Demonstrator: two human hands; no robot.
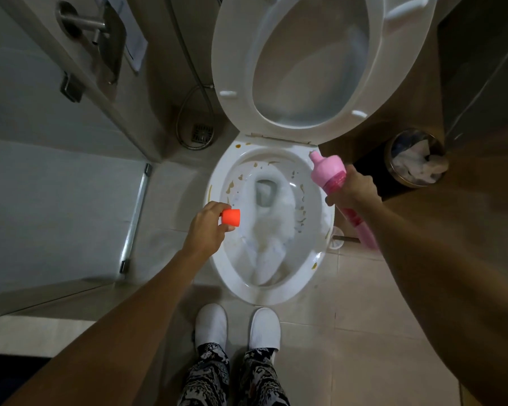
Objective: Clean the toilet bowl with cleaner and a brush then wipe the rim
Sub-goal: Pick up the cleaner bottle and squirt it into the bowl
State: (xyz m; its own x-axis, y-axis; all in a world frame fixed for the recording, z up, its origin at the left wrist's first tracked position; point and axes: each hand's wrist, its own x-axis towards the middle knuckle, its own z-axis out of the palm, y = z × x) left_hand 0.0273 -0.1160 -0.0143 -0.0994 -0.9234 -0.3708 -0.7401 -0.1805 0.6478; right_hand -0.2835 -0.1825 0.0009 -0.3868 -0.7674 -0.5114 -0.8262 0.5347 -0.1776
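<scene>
Right hand (354, 191) is wrapped tight round the pink bottle (333, 177), nozzle up and tipped toward the back rim, so I'm set to squirt cleaner. Left hand (209, 227) is pinched shut on the orange cap (231, 220), held over the near left edge of the bowl (324, 230). Seat (235, 54) is up, good. Brown spots dot the inner wall left and right, with one on the front rim and more by the hinge, and water is churning white down the middle. My call: turn the nozzle down under the lip, then run one slow line round so it sheets over every stain. Keep the cap clear of the bowl. I think that's the brush (342, 238) on the floor at right, just beside the bowl, untouched.
</scene>
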